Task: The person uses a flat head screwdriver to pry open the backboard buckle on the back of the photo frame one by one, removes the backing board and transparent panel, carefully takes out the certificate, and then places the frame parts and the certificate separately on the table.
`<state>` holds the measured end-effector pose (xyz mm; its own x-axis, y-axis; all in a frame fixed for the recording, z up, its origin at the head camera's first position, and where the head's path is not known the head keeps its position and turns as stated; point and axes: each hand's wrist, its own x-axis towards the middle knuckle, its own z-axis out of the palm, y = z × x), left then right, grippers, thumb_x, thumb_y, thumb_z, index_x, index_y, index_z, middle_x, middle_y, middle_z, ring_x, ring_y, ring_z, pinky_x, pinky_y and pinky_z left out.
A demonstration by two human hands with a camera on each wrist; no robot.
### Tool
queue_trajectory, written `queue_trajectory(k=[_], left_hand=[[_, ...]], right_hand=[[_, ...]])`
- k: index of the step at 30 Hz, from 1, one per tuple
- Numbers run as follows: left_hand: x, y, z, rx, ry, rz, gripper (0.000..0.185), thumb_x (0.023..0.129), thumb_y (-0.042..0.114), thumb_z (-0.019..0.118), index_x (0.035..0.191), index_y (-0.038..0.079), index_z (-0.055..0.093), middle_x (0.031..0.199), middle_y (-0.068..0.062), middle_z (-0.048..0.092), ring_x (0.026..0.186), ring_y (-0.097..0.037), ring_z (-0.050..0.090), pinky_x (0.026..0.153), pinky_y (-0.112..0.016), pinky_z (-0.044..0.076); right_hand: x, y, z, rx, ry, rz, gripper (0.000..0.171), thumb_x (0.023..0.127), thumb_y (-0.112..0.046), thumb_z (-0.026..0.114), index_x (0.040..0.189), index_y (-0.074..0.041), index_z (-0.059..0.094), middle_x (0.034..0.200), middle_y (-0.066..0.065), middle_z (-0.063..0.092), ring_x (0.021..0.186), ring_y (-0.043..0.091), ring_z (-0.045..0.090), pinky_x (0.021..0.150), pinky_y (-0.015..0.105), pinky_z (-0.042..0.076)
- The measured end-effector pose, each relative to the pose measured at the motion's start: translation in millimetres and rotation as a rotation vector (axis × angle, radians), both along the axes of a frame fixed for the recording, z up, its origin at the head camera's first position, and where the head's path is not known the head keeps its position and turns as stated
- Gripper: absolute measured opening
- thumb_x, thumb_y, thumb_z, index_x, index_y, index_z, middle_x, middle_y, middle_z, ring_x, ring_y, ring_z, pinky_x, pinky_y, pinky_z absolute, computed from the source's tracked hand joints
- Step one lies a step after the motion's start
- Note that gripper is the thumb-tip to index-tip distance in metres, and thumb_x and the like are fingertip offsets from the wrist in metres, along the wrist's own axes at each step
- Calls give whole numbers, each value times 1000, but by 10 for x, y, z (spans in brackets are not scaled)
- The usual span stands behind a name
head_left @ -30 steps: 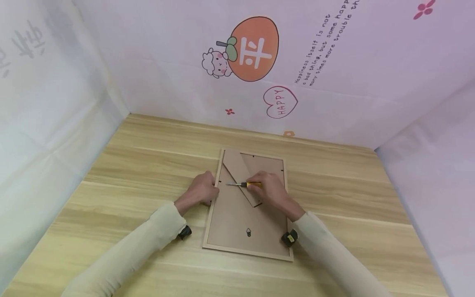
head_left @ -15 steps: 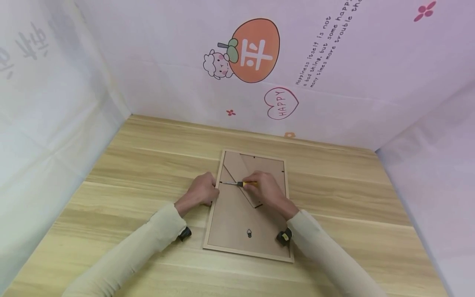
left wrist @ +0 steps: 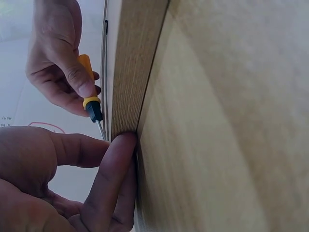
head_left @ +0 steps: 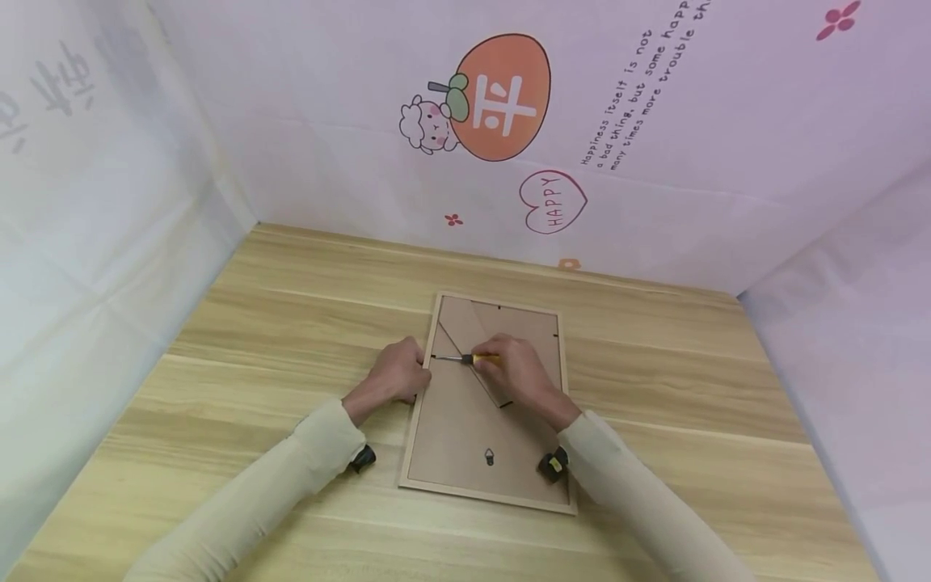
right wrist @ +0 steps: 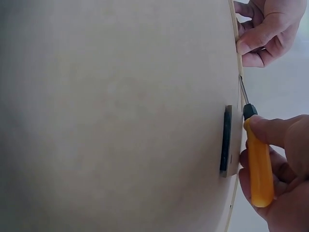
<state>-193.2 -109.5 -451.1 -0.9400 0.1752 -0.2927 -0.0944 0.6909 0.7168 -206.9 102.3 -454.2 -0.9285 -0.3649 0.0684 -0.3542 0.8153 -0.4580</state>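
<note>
A wooden picture frame (head_left: 454, 440) lies face down on the table, its brown backing board upward. My left hand (head_left: 395, 372) pinches the frame's left edge between thumb and fingers, as the left wrist view shows at its side (left wrist: 133, 67). In my right hand (head_left: 522, 373) is a screwdriver (right wrist: 259, 166) with a yellow handle and black collar, gripped by thumb and fingers. The screwdriver's thin tip meets the frame's inner left edge, at a small dark tab (head_left: 434, 356). A flat stand leg (head_left: 465, 327) runs diagonally across the backing under the screwdriver.
A small hanging ring (head_left: 490, 457) sits on the lower backing. More dark tabs line the frame's inner edge, one (head_left: 556, 335) on the right. The wood-grain table (head_left: 291, 307) is enclosed by pale printed wall sheets (head_left: 327, 178).
The right hand has moved slightly left with the screwdriver, bringing its tip from over the backing to the tab at the left edge. The left hand keeps its hold on the frame.
</note>
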Motion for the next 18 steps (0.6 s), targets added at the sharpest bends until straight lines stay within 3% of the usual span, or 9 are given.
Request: queue_trajectory(k=[5,9,18], left_hand=[[0,-9,-14,-9,16,-3,42,84,-3,53,50,15,37,43,5,42,36,-10,52,37,-20,42],[3,-17,-15,-8,13,3,42,84,-2,53,51,17,35,43,5,41,37,-10,51,36,-19,40],[9,-2,-14,4,3,7,41,85,-2,53,53,16,36,45,5,40,37,-8,48,36,-18,38]], right_hand=[[-1,4,-1,-19,42,33,19,92,-19,69,109,-14,74,108,2,71,103,20,67,93,40,54],[-15,-1,12,-27,60,60,18,92,-20,69,109,-14,74,108,3,71,103,20,67,93,40,54],[-55,54,154,-70,-113,27,30,85,-1,70,112,-11,72,112,3,67,104,19,63,89,36,55]])
